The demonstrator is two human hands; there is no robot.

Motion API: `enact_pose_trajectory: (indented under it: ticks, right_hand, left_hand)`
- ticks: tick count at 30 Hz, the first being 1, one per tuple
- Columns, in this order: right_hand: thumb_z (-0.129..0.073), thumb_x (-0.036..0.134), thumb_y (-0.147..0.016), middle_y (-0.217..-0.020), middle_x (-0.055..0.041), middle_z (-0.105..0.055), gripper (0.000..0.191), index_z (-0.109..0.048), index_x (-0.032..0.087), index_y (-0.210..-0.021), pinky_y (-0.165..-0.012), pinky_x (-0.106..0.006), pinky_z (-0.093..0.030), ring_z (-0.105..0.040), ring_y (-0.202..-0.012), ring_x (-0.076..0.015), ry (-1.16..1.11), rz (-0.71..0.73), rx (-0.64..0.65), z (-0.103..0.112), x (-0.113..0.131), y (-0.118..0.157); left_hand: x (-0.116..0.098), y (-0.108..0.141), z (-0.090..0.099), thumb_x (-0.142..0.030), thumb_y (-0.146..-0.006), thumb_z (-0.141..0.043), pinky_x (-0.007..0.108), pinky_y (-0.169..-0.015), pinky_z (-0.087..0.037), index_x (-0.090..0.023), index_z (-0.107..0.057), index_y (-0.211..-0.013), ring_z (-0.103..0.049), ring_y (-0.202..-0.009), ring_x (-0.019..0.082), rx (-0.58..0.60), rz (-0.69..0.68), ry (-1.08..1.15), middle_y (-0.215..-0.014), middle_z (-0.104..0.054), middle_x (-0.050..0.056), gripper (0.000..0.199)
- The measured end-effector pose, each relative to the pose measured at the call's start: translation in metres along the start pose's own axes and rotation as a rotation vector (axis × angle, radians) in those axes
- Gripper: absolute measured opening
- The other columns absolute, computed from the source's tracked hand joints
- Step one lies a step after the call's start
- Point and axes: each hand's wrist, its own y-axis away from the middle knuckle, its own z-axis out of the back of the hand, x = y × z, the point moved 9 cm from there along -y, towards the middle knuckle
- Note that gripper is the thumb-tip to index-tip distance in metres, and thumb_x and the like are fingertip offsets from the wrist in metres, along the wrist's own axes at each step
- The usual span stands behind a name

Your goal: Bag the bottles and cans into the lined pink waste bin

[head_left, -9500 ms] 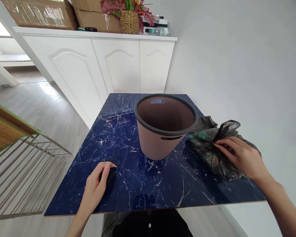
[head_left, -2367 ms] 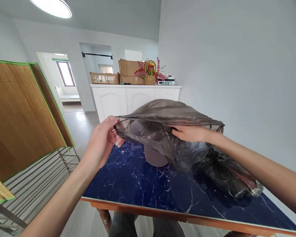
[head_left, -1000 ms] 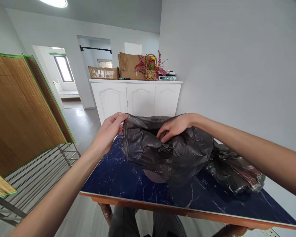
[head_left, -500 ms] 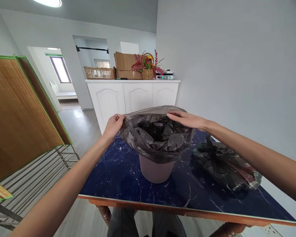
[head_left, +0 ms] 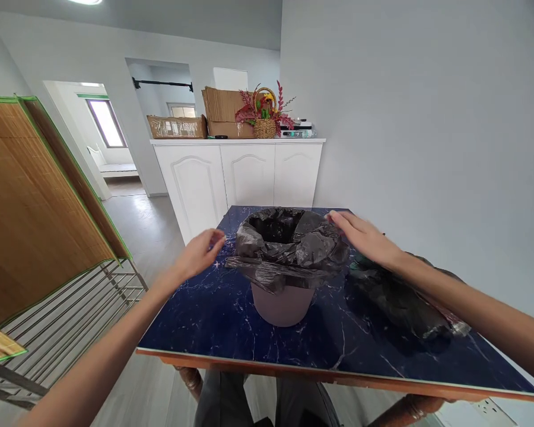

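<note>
A pinkish bin [head_left: 283, 306] stands upright on the dark blue marbled table. A black plastic bag [head_left: 314, 248] lines it, its edge folded down around the outside of the rim. To the left of the bag my left hand [head_left: 201, 252] hovers with fingers curled and apart, holding nothing. My right hand [head_left: 360, 234] is at the bag's right edge, where its fingertips seem to touch the plastic; whether they pinch it I cannot make out. Partly behind my right forearm lies a filled black bag [head_left: 396, 296].
The blue tabletop [head_left: 204, 326] has an orange-brown front edge. Behind it is a white cabinet [head_left: 249, 172] with cardboard boxes [head_left: 178, 127] and a flower basket [head_left: 265, 127]. A metal rack [head_left: 84, 320] with bamboo mats [head_left: 40, 207] stands left.
The bag's raised edge has dropped down around the bin. My left hand has let go of it and moved slightly down; my right hand has shifted right and a little down.
</note>
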Motion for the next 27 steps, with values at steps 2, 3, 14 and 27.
enact_pose_trajectory:
  ticks: [2, 3, 14, 27]
  right_hand:
    - [-0.043, 0.059, -0.109, -0.126, -0.0138, -0.071, 0.043, -0.063, 0.025, -0.124, -0.1, -0.05, -0.057, -0.069, -0.117, -0.0327, 0.0, 0.199, -0.316, 0.029, 0.025, 0.03]
    - [-0.05, 0.051, -0.108, -0.122, -0.0134, -0.07, 0.032, -0.063, 0.025, -0.121, -0.098, -0.049, -0.057, -0.069, -0.115, -0.0315, 0.043, 0.344, -0.421, 0.038, 0.043, 0.05]
    - [-0.058, 0.026, -0.11, -0.099, -0.009, -0.07, 0.013, -0.065, 0.016, -0.114, -0.073, -0.039, -0.045, -0.061, -0.083, -0.024, 0.588, 0.878, -0.107, -0.045, 0.1, 0.122]
    - [-0.056, 0.02, -0.109, -0.112, -0.0084, -0.073, 0.017, -0.065, 0.022, -0.124, -0.088, -0.036, -0.055, -0.07, -0.101, -0.0211, 0.192, 0.851, 0.164, -0.036, 0.129, 0.132]
  left_hand:
    - [-0.026, 0.025, 0.011, -0.053, -0.103, -0.047, 0.041, -0.096, -0.051, -0.023, -0.064, -0.111, -0.065, -0.112, 0.028, -0.129, -0.179, -0.012, -0.12, -0.073, 0.012, 0.035]
    - [-0.042, 0.04, 0.014, -0.047, -0.107, -0.041, 0.042, -0.098, -0.05, -0.023, -0.062, -0.113, -0.065, -0.111, 0.027, -0.183, -0.316, -0.034, -0.12, -0.071, 0.012, 0.033]
    - [-0.09, 0.113, -0.041, -0.02, -0.104, -0.059, 0.035, -0.077, -0.048, -0.022, -0.058, -0.107, -0.065, -0.085, 0.021, -0.121, -1.011, -0.479, -0.097, -0.07, 0.005, 0.003]
    - [0.048, 0.098, -0.078, -0.055, -0.091, -0.072, 0.026, -0.059, -0.042, -0.021, -0.064, -0.083, -0.051, -0.062, 0.014, 0.388, -0.128, 0.173, -0.069, -0.058, -0.003, 0.036]
